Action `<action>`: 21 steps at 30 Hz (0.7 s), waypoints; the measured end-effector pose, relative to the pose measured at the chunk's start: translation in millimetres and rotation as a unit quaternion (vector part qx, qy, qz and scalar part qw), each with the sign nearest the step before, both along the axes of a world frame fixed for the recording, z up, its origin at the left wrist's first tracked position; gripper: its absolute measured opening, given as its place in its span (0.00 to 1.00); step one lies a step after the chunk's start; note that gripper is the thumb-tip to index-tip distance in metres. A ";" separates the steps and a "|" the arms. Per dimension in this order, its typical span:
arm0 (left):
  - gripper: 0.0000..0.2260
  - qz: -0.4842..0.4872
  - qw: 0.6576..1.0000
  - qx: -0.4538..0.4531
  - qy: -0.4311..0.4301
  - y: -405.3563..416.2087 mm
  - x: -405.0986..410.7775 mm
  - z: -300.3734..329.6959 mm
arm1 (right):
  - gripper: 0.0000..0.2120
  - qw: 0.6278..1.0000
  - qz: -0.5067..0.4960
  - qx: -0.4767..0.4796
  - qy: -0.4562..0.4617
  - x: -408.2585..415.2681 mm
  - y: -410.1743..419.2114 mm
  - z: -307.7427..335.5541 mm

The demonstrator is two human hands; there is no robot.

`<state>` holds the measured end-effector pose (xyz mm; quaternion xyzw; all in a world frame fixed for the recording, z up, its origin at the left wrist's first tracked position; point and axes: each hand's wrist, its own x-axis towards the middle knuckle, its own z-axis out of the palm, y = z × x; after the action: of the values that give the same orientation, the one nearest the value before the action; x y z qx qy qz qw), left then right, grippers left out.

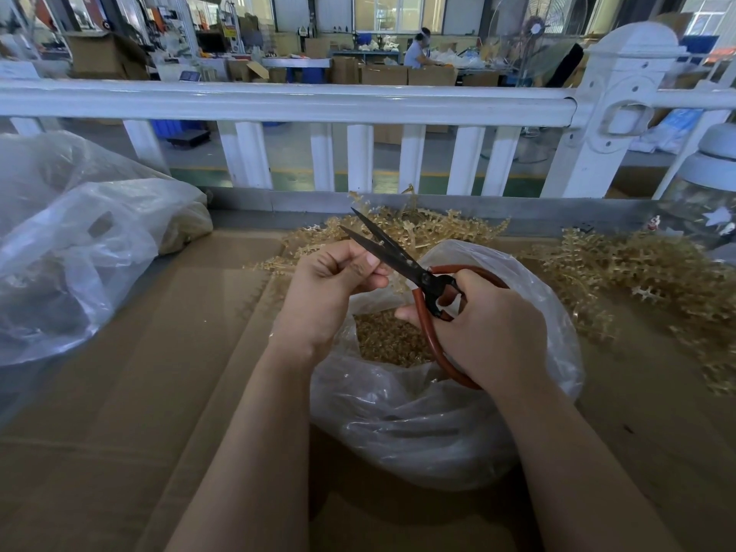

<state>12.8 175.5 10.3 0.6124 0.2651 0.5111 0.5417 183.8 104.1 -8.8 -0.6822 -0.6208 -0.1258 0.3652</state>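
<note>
Cardboard covers the surface [119,392], with a white fence [278,99] behind it and a workshop beyond. At far left lie slack plastic bags [79,241]. The left grip [330,288] pinches, thumb against fingers, what seems to be a gold sprig [398,284], mostly hidden, and holds it up to the scissors [398,256] for cutting. The blades stand apart, just beside the left fingertips. The right grip [490,328] is clamped on the red handles, fingers through one loop. Both work straight above the open bag [438,432], probably so that cuttings drop onto the bits [390,340] inside. At right a pile [637,268] of sprigs lies near, likely stock awaiting trimming.
</note>
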 end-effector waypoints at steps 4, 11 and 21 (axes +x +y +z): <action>0.11 -0.013 1.000 -0.003 0.015 1.8 -1.4 -1.7 | 0.31 1.000 0.012 -0.003 0.002 0.3 -0.3 0.0; 0.09 -0.023 1.000 0.003 0.018 3.1 -1.9 -3.0 | 0.35 1.000 0.021 -0.009 0.012 1.0 0.4 -2.0; 0.05 0.012 0.998 -0.023 -0.062 0.3 1.4 1.0 | 0.33 0.999 0.024 -0.020 0.021 1.9 1.2 -2.2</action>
<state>14.2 175.8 11.3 0.5636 0.2497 0.5486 0.5649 185.7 105.3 -11.0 -0.6771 -0.6313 -0.0897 0.3674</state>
